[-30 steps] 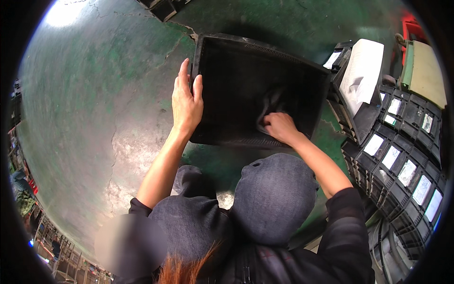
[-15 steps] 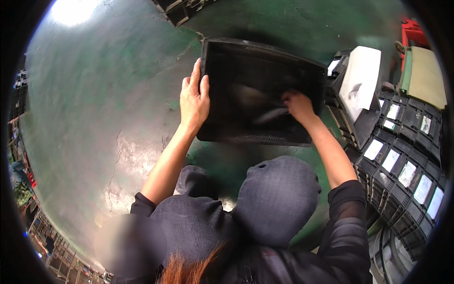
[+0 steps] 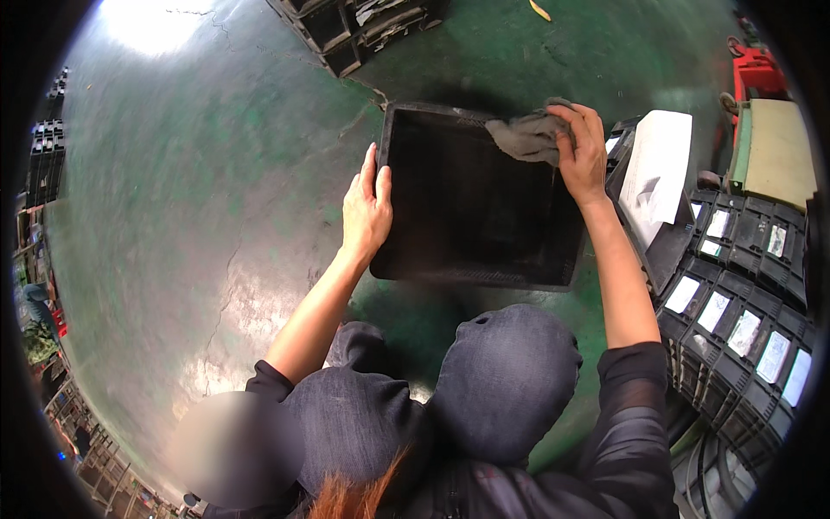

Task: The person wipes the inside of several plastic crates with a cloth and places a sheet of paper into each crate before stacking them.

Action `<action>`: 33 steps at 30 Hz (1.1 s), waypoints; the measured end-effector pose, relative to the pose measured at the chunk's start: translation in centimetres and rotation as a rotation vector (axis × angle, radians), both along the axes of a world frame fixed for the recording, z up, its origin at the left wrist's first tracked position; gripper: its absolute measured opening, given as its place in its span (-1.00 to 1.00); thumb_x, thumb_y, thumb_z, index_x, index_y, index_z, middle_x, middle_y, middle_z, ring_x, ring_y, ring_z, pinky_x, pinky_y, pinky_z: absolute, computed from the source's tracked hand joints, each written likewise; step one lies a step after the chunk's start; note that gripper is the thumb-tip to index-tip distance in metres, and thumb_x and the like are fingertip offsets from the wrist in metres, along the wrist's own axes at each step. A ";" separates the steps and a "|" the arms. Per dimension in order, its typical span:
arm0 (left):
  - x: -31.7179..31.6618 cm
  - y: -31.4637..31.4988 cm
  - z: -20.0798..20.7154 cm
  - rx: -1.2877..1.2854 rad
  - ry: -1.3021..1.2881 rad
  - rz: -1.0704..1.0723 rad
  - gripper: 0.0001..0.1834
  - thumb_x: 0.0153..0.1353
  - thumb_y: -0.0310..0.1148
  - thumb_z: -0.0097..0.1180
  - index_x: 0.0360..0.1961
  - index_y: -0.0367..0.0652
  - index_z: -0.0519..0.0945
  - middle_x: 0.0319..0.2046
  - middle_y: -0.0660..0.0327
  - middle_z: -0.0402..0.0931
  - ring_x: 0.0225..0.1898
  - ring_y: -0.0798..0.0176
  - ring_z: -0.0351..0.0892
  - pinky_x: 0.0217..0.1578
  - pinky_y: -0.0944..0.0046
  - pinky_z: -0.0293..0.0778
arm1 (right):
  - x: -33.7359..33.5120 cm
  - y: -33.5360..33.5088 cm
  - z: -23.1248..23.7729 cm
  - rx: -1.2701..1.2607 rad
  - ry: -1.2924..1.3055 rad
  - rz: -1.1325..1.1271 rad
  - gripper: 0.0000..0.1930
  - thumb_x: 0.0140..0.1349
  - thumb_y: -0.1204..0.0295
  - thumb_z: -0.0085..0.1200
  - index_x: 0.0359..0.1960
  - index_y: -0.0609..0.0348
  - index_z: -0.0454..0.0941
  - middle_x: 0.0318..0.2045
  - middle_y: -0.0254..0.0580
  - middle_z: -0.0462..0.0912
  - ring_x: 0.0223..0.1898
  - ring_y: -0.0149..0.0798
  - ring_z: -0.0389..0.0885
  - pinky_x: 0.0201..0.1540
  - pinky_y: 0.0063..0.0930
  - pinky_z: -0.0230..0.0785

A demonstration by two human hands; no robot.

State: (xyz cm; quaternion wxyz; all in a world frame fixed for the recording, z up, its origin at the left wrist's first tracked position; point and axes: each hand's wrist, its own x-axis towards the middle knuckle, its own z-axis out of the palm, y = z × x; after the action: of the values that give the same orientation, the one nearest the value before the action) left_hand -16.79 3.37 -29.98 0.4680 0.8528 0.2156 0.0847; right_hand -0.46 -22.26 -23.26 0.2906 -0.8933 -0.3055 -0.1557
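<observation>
A shallow black plastic crate (image 3: 467, 208) is in front of my knees, tilted over the green floor with its inside facing me. My left hand (image 3: 367, 209) grips its left rim, the fingers along the outer wall and the thumb near the edge. Bunched in my right hand (image 3: 585, 156) is a grey rag (image 3: 527, 137), held over the crate's far right corner. The rag's loose end hangs to the left of my fingers, over the far rim. Some of my right fingertips are hidden behind the cloth.
Black crates with pale labels (image 3: 743, 318) are stacked on the right. White paper (image 3: 661, 160) lies on a dark crate beside them. Further right is a red cart (image 3: 759, 73). More black crates (image 3: 333, 35) stand at the far side, and racks line the left edge.
My right hand has moved up from the crate's inside to its far right corner with the rag. The crate appears lower in view, and my left hand keeps its left rim.
</observation>
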 end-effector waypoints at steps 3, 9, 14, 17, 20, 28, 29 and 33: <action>0.4 -0.3 0.2 -0.008 -0.010 -0.003 -0.51 0.31 -0.21 -0.13 0.24 -0.08 0.24 -0.33 -0.09 0.46 -0.30 -0.08 0.48 -0.22 0.09 0.38 | 0.5 1.8 -3.6 -0.017 -0.081 0.007 -0.65 -0.05 0.63 -0.05 -0.18 0.05 0.52 -0.25 -0.10 0.46 -0.17 -0.01 0.42 -0.09 -0.23 0.31; 0.7 -0.5 1.6 -0.089 0.185 -0.028 -0.52 0.33 -0.22 -0.16 0.24 -0.11 0.24 -0.04 -0.16 0.45 -0.01 -0.03 0.49 -0.03 0.19 0.35 | -0.6 20.0 -5.3 0.096 -0.021 0.376 -0.72 0.00 0.51 0.06 -0.19 -0.05 0.52 -0.24 -0.31 0.44 -0.16 -0.16 0.42 -0.11 -0.29 0.36; 0.4 -0.4 0.9 -0.029 0.071 0.005 -0.54 0.32 -0.24 -0.15 0.22 -0.10 0.28 -0.13 -0.13 0.49 -0.12 -0.06 0.52 -0.10 0.18 0.38 | 0.0 15.1 -5.5 -0.141 -0.152 0.404 -0.68 0.02 0.47 0.01 -0.14 -0.09 0.54 -0.23 -0.32 0.44 -0.12 -0.20 0.42 -0.08 -0.35 0.38; 0.5 -0.3 1.5 -0.068 0.164 0.008 -0.55 0.32 -0.23 -0.14 0.22 -0.04 0.30 -0.08 -0.13 0.48 -0.06 -0.07 0.50 -0.07 0.17 0.38 | 1.3 6.1 -4.2 -0.297 -0.185 0.332 -0.61 -0.04 0.47 0.02 -0.09 -0.08 0.53 -0.20 -0.26 0.45 -0.15 -0.16 0.43 -0.09 -0.35 0.37; 0.3 -0.5 0.5 -0.011 -0.008 0.023 -0.54 0.30 -0.22 -0.10 0.21 -0.06 0.30 -0.27 -0.10 0.48 -0.25 -0.09 0.50 -0.20 0.08 0.39 | 1.9 -5.1 -2.1 -0.360 -0.136 0.206 -0.55 -0.06 0.60 0.07 -0.05 -0.01 0.51 -0.21 -0.12 0.46 -0.19 -0.06 0.44 -0.14 -0.25 0.35; 0.4 -0.7 0.4 -0.012 0.022 0.052 -0.55 0.30 -0.20 -0.11 0.20 -0.06 0.31 -0.29 -0.11 0.50 -0.28 -0.08 0.50 -0.21 0.07 0.39 | -10.3 -11.0 -1.9 -0.318 0.104 -0.051 -0.39 -0.18 0.75 -0.07 0.01 0.00 0.50 -0.24 0.01 0.39 -0.17 0.06 0.39 -0.10 -0.17 0.32; 0.4 -0.7 0.7 -0.044 0.066 0.064 -0.54 0.30 -0.20 -0.11 0.20 -0.06 0.31 -0.30 -0.10 0.50 -0.29 -0.08 0.50 -0.22 0.07 0.39 | -12.8 -11.2 -1.7 -0.294 0.154 -0.078 -0.38 -0.22 0.76 -0.11 0.00 0.04 0.51 -0.24 0.02 0.37 -0.16 0.07 0.38 -0.08 -0.18 0.31; 0.2 -0.9 0.9 -0.089 0.072 0.084 -0.52 0.28 -0.18 -0.04 0.20 -0.04 0.33 -0.50 0.03 0.48 -0.48 0.20 0.46 -0.33 0.21 0.40 | -20.3 -11.6 -1.7 -0.311 0.222 -0.125 -0.39 -0.24 0.71 -0.08 -0.05 -0.05 0.55 -0.26 -0.08 0.38 -0.23 -0.01 0.39 -0.18 -0.22 0.36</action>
State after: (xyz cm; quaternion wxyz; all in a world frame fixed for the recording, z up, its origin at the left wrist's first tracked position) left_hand -16.59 2.48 -29.08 0.4933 0.8239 0.2715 0.0642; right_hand -20.75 -33.85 -24.97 0.1706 -0.9564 -0.2358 -0.0251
